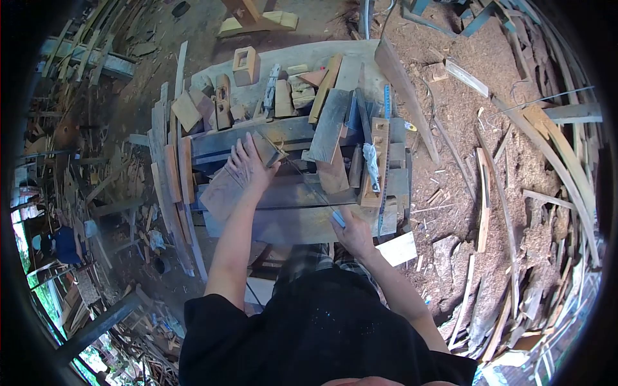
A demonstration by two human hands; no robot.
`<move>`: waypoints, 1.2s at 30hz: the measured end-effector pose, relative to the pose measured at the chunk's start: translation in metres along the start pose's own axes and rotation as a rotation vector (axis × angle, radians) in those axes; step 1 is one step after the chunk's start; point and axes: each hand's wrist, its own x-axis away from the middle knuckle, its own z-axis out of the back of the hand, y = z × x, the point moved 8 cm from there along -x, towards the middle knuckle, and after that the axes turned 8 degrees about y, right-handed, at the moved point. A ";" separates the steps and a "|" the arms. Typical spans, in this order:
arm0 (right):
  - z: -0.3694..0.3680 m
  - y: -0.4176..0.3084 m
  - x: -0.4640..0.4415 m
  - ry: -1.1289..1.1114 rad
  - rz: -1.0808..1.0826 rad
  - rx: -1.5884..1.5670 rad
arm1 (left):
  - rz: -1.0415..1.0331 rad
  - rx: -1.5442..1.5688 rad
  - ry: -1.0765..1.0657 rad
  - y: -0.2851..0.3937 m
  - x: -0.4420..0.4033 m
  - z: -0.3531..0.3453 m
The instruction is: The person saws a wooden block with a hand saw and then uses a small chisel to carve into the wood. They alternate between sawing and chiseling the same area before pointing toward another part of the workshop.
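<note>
My left hand (248,166) lies on a wooden block (222,193) on the workbench (277,228). Its fingers are stretched out and slightly apart, pressing from above. The block's far end, beside my fingertips, has a cut or notched edge. My right hand (355,235) is closed around the light blue handle of a long thin tool (313,188). The thin blade runs up and left to the block's far end. Whether it is a file or a narrow saw I cannot tell.
Blocks (283,98) and offcuts crowd the bench's far side, with a hollow wooden block (246,66) behind them. Right of the block stand a dark plank (331,125), a holed wooden bar (375,164) and a blue ruler (387,100). Sawdust (457,186) and long strips cover the right-hand floor.
</note>
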 end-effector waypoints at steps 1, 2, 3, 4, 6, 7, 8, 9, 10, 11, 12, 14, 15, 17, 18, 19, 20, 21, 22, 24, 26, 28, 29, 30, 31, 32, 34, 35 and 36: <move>0.003 -0.003 -0.003 0.004 -0.003 0.003 | -0.004 0.004 -0.001 0.002 0.000 -0.002; 0.007 -0.008 -0.004 0.007 -0.008 0.000 | 0.022 0.003 0.065 0.001 0.001 0.001; 0.010 -0.011 -0.006 0.010 -0.012 -0.001 | 0.048 0.003 0.130 0.000 0.002 0.003; 0.010 -0.012 -0.009 0.010 -0.019 0.004 | 0.046 0.008 0.124 0.001 0.000 0.001; 0.008 -0.013 -0.011 -0.003 -0.028 -0.015 | 0.059 0.001 0.138 -0.002 -0.002 0.000; 0.007 -0.013 -0.010 -0.010 -0.026 -0.016 | 0.064 -0.003 0.136 -0.003 -0.001 -0.002; 0.006 -0.011 -0.011 -0.015 -0.052 -0.028 | 0.054 0.001 0.141 -0.003 -0.003 -0.002; 0.005 -0.009 -0.012 -0.018 -0.077 -0.041 | 0.042 0.005 0.148 -0.003 -0.005 -0.002; 0.004 -0.009 -0.011 -0.017 -0.073 -0.045 | 0.043 0.002 0.152 -0.005 -0.006 -0.002; 0.006 -0.005 -0.006 0.020 -0.108 -0.071 | 0.042 0.022 0.146 -0.007 -0.007 -0.003; 0.009 0.000 -0.002 0.056 -0.145 -0.095 | 0.042 0.044 0.138 -0.008 -0.007 -0.004; 0.009 0.009 0.004 0.042 -0.186 -0.115 | 0.057 0.049 0.118 -0.010 -0.007 -0.003; 0.009 0.015 0.007 0.030 -0.229 -0.136 | 0.069 0.052 0.098 -0.012 -0.007 -0.003; 0.008 0.023 0.011 0.019 -0.233 -0.134 | 0.056 0.076 0.111 -0.014 -0.005 -0.001; 0.007 0.026 0.012 0.007 -0.237 -0.137 | 0.041 0.095 0.126 -0.016 -0.005 0.001; 0.006 0.028 0.012 0.007 -0.235 -0.140 | 0.042 0.092 0.127 -0.019 -0.005 0.001; 0.005 0.029 0.013 0.003 -0.233 -0.146 | 0.019 0.120 0.116 -0.019 -0.004 0.000; 0.004 0.030 0.014 0.000 -0.233 -0.153 | -0.004 0.148 0.104 -0.020 -0.004 -0.001; 0.004 0.029 0.014 0.000 -0.236 -0.156 | -0.006 0.145 0.102 -0.021 -0.005 0.000; 0.007 0.029 0.012 0.026 -0.230 -0.159 | -0.007 0.159 0.104 -0.023 -0.008 0.002; 0.006 0.033 0.011 0.021 -0.237 -0.164 | -0.017 0.188 0.098 -0.029 -0.015 0.006; 0.005 0.037 0.011 0.016 -0.244 -0.172 | 0.002 0.196 0.074 -0.035 -0.021 0.014; 0.005 0.039 0.011 0.002 -0.239 -0.168 | -0.003 0.190 0.070 -0.036 -0.025 0.020; 0.004 0.041 0.011 -0.011 -0.233 -0.165 | 0.024 0.175 0.017 -0.038 -0.027 0.021; 0.004 0.042 0.011 -0.010 -0.238 -0.171 | 0.051 0.160 -0.036 -0.041 -0.028 0.019; 0.005 0.042 0.011 -0.019 -0.233 -0.171 | 0.045 0.155 -0.039 -0.042 -0.029 0.020; 0.005 0.043 0.012 -0.026 -0.233 -0.174 | 0.080 0.141 -0.089 -0.046 -0.028 0.017; 0.006 0.043 0.012 -0.026 -0.230 -0.179 | 0.077 0.139 -0.092 -0.045 -0.026 0.014; 0.006 0.044 0.012 -0.026 -0.226 -0.183 | 0.073 0.141 -0.092 -0.045 -0.022 0.011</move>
